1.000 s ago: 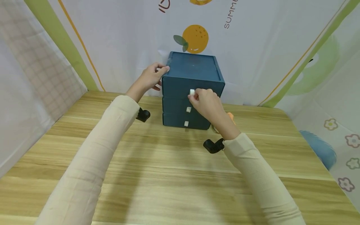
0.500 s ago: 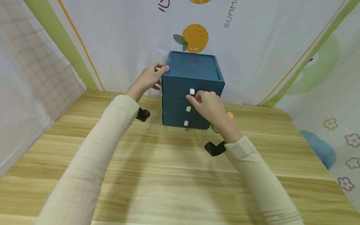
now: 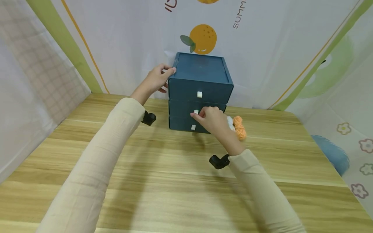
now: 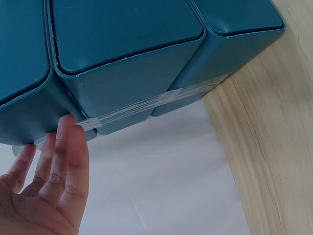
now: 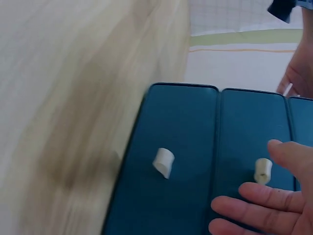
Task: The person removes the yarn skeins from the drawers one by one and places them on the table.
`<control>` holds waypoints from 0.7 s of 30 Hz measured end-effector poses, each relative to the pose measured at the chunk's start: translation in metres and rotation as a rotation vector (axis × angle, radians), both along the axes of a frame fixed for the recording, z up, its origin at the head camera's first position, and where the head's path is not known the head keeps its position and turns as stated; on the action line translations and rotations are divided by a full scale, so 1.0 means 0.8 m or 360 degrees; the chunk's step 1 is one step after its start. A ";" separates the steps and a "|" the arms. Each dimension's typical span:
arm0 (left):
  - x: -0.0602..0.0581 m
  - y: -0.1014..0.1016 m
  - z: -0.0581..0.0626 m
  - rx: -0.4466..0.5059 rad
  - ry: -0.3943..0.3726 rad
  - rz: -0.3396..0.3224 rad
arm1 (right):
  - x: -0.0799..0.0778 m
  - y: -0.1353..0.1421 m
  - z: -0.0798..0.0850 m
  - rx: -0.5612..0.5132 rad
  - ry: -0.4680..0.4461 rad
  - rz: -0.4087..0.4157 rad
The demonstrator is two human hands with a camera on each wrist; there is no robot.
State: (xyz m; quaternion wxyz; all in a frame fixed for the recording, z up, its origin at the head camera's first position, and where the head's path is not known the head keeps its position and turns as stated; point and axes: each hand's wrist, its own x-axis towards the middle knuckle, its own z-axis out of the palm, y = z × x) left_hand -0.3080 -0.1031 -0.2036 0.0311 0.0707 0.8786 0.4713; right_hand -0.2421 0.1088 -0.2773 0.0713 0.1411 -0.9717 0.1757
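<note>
A dark blue cabinet with three stacked drawers [image 3: 201, 69] stands against the back curtain, its drawers all closed. My left hand [image 3: 157, 77] rests at its upper left edge, thumb on top and extended fingers along the side. Clear tape [image 4: 146, 104] runs across that side in the left wrist view. My right hand [image 3: 215, 120] is in front of the middle drawer. Its thumb and fingers are spread apart around the white middle knob [image 5: 263, 171], with a gap showing. The top knob [image 3: 199, 94] and bottom knob [image 3: 193, 127] are untouched.
Orange yarn [image 3: 239, 127] and white yarn [image 3: 230, 122] lie to the right of the cabinet, partly behind my right forearm. The wooden table [image 3: 163, 181] extends in front. A printed curtain [image 3: 131, 38] hangs close behind.
My right hand has let go of the top knob and moved down to the middle one. More of the yarn has come into view. The left hand has stayed in place.
</note>
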 end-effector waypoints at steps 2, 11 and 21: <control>0.000 0.000 0.000 -0.0002 0.0002 0.0000 | -0.001 -0.003 -0.005 -0.0005 0.0009 -0.0004; -0.001 0.000 -0.001 -0.0002 0.0004 -0.0002 | -0.003 -0.007 -0.018 -0.0045 0.0075 -0.0035; -0.001 0.000 -0.002 0.0012 0.0001 0.0003 | -0.003 -0.008 -0.024 -0.0052 0.0167 -0.0023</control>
